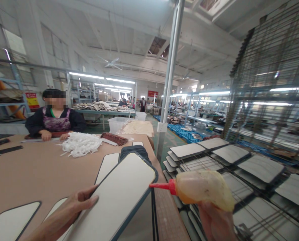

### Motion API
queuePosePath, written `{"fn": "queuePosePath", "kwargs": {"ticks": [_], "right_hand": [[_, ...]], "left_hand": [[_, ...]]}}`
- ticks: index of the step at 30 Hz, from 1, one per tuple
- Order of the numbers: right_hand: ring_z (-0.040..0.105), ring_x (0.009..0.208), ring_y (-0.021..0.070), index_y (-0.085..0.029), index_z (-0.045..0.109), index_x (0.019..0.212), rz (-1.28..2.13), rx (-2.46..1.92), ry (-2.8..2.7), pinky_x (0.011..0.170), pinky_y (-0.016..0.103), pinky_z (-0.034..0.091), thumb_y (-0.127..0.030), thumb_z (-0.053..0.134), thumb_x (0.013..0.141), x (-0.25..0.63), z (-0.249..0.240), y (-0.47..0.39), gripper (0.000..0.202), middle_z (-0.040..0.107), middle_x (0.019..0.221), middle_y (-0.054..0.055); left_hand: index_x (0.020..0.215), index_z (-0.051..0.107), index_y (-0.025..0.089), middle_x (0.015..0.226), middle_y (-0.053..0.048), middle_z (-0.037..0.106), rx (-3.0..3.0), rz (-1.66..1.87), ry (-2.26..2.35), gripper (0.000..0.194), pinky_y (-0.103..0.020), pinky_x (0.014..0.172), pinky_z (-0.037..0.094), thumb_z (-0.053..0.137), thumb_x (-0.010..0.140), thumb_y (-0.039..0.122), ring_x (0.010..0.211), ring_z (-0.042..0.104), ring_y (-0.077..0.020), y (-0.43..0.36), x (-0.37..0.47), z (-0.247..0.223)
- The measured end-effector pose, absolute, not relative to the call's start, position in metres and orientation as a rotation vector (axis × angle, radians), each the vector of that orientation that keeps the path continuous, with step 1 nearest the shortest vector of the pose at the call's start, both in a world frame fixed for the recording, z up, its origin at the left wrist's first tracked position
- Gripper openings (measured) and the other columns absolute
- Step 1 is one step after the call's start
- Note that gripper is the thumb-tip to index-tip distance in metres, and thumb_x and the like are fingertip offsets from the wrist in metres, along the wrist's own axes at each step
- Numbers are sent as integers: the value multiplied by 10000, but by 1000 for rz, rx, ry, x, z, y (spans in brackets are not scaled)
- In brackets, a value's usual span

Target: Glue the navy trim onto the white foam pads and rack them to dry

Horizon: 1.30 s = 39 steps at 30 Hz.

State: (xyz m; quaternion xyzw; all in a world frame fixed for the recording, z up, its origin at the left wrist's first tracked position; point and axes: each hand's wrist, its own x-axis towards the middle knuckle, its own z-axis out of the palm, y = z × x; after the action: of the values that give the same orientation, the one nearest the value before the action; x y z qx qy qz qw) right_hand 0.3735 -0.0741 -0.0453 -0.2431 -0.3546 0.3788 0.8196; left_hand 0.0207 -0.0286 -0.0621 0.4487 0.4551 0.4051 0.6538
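My left hand grips the left edge of a pale flat panel with a dark border, thumb on its face. The panel is tilted above the table. My right hand is wrapped round a yellowish squeeze bottle of amber liquid, held sideways. Its red nozzle tip is at the panel's right edge, near the upper right corner. A thin glossy line runs along the border by that corner. Behind the panel lies a stack of dark-edged pieces, partly hidden. More pale panels lie on the table at left.
The brown table bears a heap of white strips and a dark red bundle. A co-worker sits across it, hands on a strip. At right, a wire rack carries several pale panels. A metal post stands beyond the table's corner.
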Motion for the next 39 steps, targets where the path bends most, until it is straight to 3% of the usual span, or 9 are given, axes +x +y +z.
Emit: {"fn": "queuePosePath", "kwargs": {"ticks": [4, 9, 18, 29, 39], "right_hand": [[641, 894, 197, -315, 582, 1197, 821, -504, -786, 772, 272, 544, -235, 813, 650, 370, -43, -75, 599, 696, 1010, 9], [650, 895, 232, -308, 562, 1241, 818, -514, -824, 763, 331, 546, -225, 787, 674, 372, -49, -72, 615, 696, 1021, 47], [671, 875, 273, -271, 475, 1326, 839, -542, -901, 761, 390, 562, -214, 758, 681, 379, -60, -70, 706, 685, 1068, 105], [652, 901, 240, -282, 506, 1289, 840, -596, -914, 769, 319, 550, -219, 782, 653, 374, -64, -76, 696, 688, 1051, 53], [630, 901, 262, -298, 487, 1301, 871, -644, -899, 770, 385, 543, -294, 777, 663, 365, -57, -88, 701, 672, 1050, 67]], "left_hand": [[1144, 680, 237, 1083, -51, 731, 1035, 906, 1020, 449, -357, 833, 536, 718, 716, 367, 1018, 655, -320, -31, 28, -57], [1158, 671, 213, 1129, -65, 712, 1043, 885, 1039, 439, -348, 857, 523, 694, 747, 368, 1032, 648, -305, -33, 30, -55], [1100, 704, 210, 1028, -59, 748, 1072, 926, 1039, 430, -280, 726, 552, 749, 698, 355, 890, 698, -268, -34, 41, -48], [1080, 706, 205, 1008, -58, 751, 1092, 924, 1055, 418, -269, 710, 546, 747, 696, 366, 853, 700, -248, -35, 45, -44], [1006, 717, 167, 932, -73, 763, 1071, 938, 1099, 412, -243, 650, 541, 763, 669, 401, 789, 704, -222, -30, 55, -36]]}}
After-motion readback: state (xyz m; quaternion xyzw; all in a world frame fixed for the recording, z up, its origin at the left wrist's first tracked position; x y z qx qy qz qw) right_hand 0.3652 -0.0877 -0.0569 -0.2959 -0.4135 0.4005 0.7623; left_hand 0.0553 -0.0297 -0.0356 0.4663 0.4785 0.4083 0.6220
